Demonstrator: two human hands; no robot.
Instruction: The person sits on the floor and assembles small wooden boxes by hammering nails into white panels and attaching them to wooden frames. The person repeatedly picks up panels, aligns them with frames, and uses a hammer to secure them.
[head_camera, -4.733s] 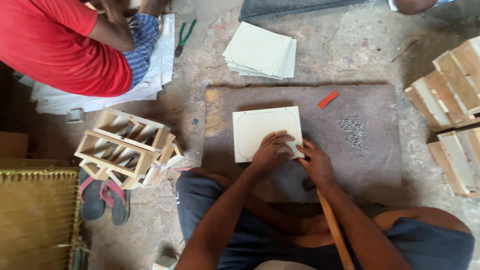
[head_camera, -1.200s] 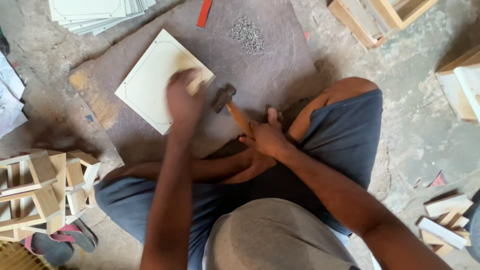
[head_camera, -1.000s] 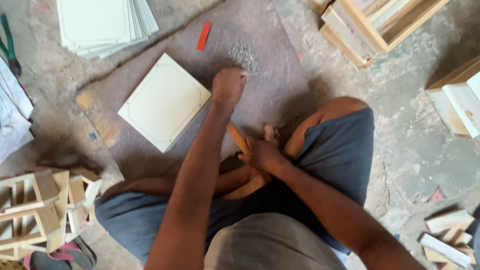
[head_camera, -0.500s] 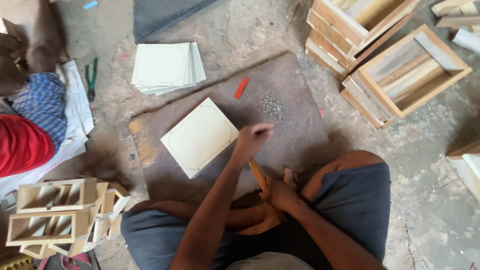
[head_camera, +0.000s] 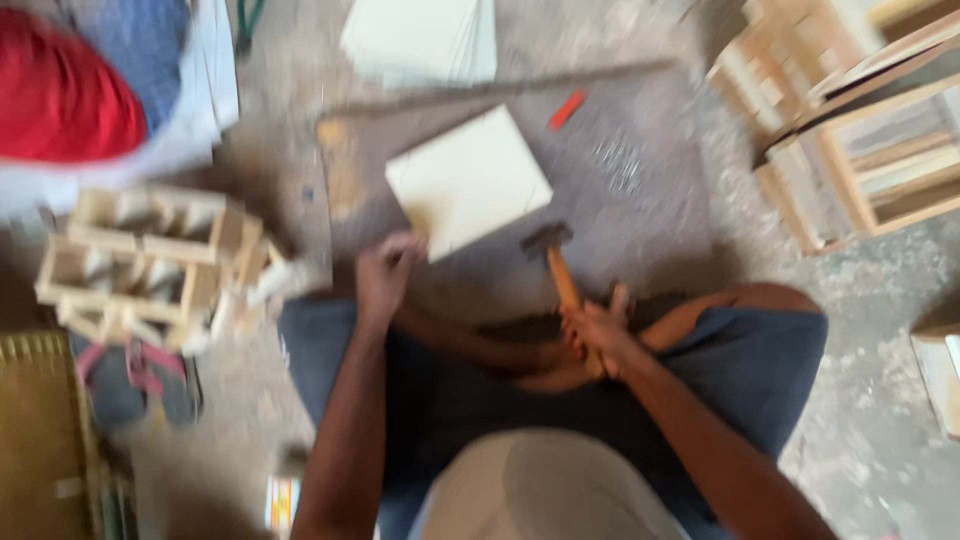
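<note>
A pale square board (head_camera: 468, 194) lies flat on the dark work mat, turned so one corner points to 12 o'clock; its lower left edge touches the left hand (head_camera: 387, 273). At 3 o'clock of that hand a hammer (head_camera: 562, 280) lies tilted, dark metal head toward 11 o'clock, its orange-brown wooden handle gripped in the right hand (head_camera: 598, 335).

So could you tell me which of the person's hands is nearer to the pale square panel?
Left. The left hand is at the pale square panel's near corner; the right hand grips the hammer below it.
</note>
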